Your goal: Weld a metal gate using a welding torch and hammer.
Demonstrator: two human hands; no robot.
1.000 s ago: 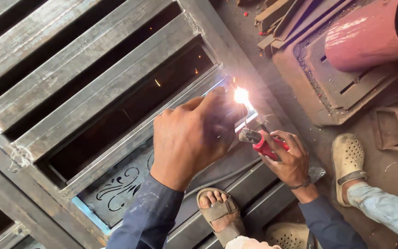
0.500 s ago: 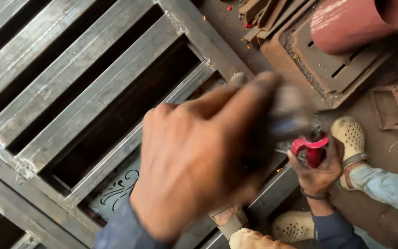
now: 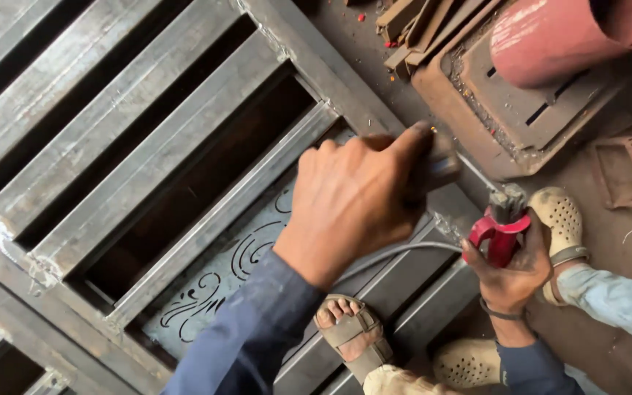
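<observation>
No packages, labels, signs or screens visible

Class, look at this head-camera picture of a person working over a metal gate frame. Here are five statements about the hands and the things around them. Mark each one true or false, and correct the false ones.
1. The right hand grips a red-handled electrode holder. True.
2. The left hand lies flat and empty on the floor. False: it is raised over the steel gate frame, fingers closed around a small dark object that is too blurred to name.
3. A bright welding spark shows at the rod tip. False: no spark or glow is visible.
4. A sandalled foot rests on the frame's bars. True.
5. A red cylinder lies at the top right. True.
</observation>
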